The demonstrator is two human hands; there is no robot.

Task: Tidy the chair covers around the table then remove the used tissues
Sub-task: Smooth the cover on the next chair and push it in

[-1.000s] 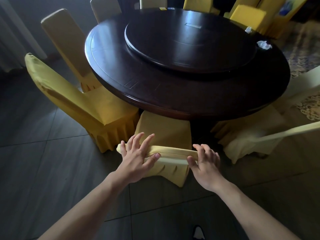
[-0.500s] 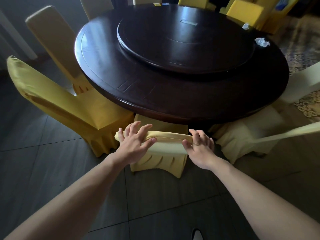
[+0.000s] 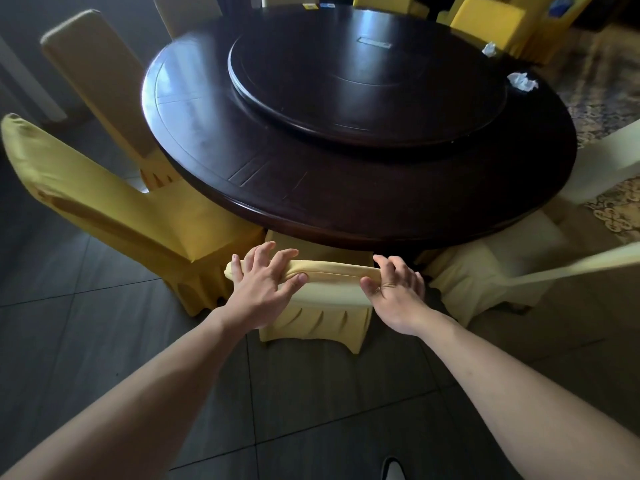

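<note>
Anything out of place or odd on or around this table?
Two crumpled tissues lie on the far right rim of the table. Both hands grip the nearest chair cover at its top edge. Nothing looks spilled or damaged.

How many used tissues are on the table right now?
2: one tissue on the table's far right edge, another tissue farther back by the yellow chair. None seems hidden.
</note>
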